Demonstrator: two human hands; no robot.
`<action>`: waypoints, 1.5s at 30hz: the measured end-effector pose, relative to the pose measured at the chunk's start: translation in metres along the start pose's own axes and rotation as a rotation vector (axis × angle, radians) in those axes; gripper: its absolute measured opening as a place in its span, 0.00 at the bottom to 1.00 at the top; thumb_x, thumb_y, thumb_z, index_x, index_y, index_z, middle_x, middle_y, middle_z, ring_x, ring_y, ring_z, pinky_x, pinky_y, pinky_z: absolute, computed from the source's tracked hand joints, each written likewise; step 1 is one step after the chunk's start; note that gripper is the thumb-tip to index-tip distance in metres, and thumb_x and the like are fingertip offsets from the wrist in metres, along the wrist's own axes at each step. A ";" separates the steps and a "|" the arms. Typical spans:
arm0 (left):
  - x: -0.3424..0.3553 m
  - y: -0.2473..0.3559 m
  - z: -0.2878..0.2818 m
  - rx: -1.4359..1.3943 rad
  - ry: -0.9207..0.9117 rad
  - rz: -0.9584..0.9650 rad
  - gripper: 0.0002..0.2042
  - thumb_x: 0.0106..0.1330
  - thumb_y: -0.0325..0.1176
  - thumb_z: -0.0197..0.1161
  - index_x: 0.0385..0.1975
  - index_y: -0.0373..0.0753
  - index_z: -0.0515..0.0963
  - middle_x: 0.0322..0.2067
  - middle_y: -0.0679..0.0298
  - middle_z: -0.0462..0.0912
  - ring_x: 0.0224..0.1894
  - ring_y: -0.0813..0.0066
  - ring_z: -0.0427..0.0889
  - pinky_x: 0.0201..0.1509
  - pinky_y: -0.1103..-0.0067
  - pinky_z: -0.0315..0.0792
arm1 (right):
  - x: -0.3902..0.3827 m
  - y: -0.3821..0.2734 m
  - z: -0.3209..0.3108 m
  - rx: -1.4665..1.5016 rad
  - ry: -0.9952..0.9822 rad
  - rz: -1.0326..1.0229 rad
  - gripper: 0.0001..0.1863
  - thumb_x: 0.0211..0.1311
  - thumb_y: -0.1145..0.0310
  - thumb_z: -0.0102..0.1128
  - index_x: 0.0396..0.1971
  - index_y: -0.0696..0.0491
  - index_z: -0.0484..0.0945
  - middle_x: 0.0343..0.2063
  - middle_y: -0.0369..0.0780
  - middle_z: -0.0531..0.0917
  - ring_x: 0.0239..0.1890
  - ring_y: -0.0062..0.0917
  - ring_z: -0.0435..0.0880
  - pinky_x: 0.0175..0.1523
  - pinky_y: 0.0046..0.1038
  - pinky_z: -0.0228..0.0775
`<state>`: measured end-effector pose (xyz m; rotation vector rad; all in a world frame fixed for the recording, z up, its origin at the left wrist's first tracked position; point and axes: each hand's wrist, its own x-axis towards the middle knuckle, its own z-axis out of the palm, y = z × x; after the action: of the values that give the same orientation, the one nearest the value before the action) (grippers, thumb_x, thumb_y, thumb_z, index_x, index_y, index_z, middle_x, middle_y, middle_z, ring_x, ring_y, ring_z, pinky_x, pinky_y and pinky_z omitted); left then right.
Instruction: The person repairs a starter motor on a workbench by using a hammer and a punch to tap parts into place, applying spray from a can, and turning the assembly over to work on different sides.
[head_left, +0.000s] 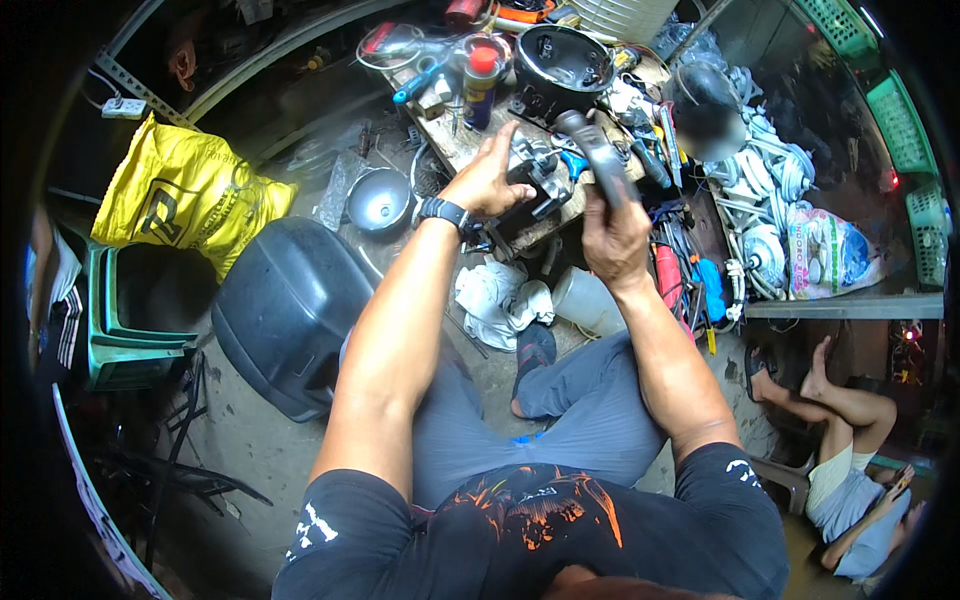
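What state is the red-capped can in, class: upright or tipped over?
Upright: the can has its red cap uppermost, with the cylindrical body showing directly beneath.

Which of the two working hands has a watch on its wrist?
The left hand, open beside the dark metal part: a black watch circles its wrist. The right hand, closed around a dark tool, has a bare wrist.

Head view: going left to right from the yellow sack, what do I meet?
Yellow sack, silver bowl-shaped piece, left hand, right hand gripping a dark tool, printed plastic bag, lowest green basket.
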<state>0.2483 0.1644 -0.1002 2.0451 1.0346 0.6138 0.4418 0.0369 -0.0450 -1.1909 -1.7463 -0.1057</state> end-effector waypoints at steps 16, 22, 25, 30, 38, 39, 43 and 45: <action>0.002 -0.005 0.005 0.000 -0.015 0.044 0.55 0.55 0.37 0.80 0.77 0.34 0.46 0.73 0.38 0.60 0.77 0.44 0.57 0.80 0.65 0.55 | 0.011 -0.019 -0.008 -0.014 -0.137 0.181 0.18 0.66 0.79 0.61 0.56 0.61 0.76 0.41 0.55 0.85 0.42 0.52 0.86 0.45 0.39 0.79; 0.003 -0.019 0.008 -0.017 0.056 0.028 0.56 0.55 0.38 0.81 0.78 0.35 0.45 0.72 0.37 0.60 0.77 0.45 0.59 0.80 0.64 0.55 | -0.004 0.012 0.006 -0.082 -0.289 0.173 0.16 0.69 0.75 0.61 0.54 0.62 0.75 0.35 0.53 0.83 0.37 0.52 0.85 0.41 0.42 0.78; 0.003 -0.014 0.009 0.025 0.024 0.095 0.55 0.56 0.36 0.79 0.78 0.37 0.44 0.68 0.32 0.63 0.72 0.37 0.64 0.76 0.62 0.62 | 0.010 -0.015 -0.011 -0.056 -0.132 0.198 0.13 0.69 0.76 0.61 0.51 0.62 0.78 0.39 0.53 0.84 0.41 0.52 0.86 0.44 0.42 0.78; 0.000 -0.017 0.010 0.008 0.063 0.097 0.56 0.56 0.37 0.80 0.77 0.37 0.44 0.67 0.31 0.64 0.72 0.37 0.64 0.77 0.62 0.60 | -0.009 0.014 0.011 -0.085 -0.390 0.245 0.19 0.66 0.75 0.63 0.56 0.60 0.77 0.40 0.54 0.84 0.41 0.52 0.86 0.45 0.44 0.78; 0.001 -0.007 0.004 -0.025 -0.008 0.025 0.56 0.55 0.39 0.81 0.77 0.33 0.45 0.73 0.36 0.58 0.77 0.46 0.57 0.80 0.65 0.55 | -0.006 0.001 0.001 -0.034 -0.173 0.034 0.19 0.69 0.76 0.59 0.59 0.58 0.75 0.41 0.54 0.84 0.43 0.52 0.85 0.47 0.41 0.79; 0.001 -0.011 0.006 -0.006 0.010 0.066 0.57 0.54 0.39 0.81 0.77 0.34 0.46 0.72 0.36 0.59 0.77 0.46 0.58 0.80 0.64 0.56 | -0.008 0.013 0.007 -0.053 -0.253 0.107 0.18 0.68 0.76 0.59 0.57 0.59 0.75 0.40 0.54 0.84 0.42 0.51 0.85 0.46 0.42 0.79; 0.003 -0.009 0.007 -0.010 -0.056 0.025 0.56 0.56 0.40 0.80 0.78 0.34 0.43 0.73 0.36 0.57 0.78 0.44 0.56 0.80 0.64 0.52 | 0.010 -0.011 -0.010 -0.037 -0.163 0.178 0.16 0.68 0.76 0.61 0.55 0.60 0.76 0.39 0.53 0.84 0.40 0.51 0.86 0.43 0.43 0.78; 0.007 -0.009 0.007 -0.002 -0.018 0.075 0.56 0.56 0.39 0.80 0.77 0.34 0.45 0.73 0.37 0.58 0.77 0.44 0.56 0.80 0.65 0.53 | 0.009 -0.018 -0.014 -0.014 0.005 0.063 0.17 0.69 0.78 0.60 0.56 0.61 0.75 0.40 0.53 0.84 0.41 0.52 0.86 0.42 0.42 0.79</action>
<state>0.2526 0.1712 -0.1110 2.0911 0.9504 0.6338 0.4372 0.0258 -0.0235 -1.2541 -1.7049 -0.0834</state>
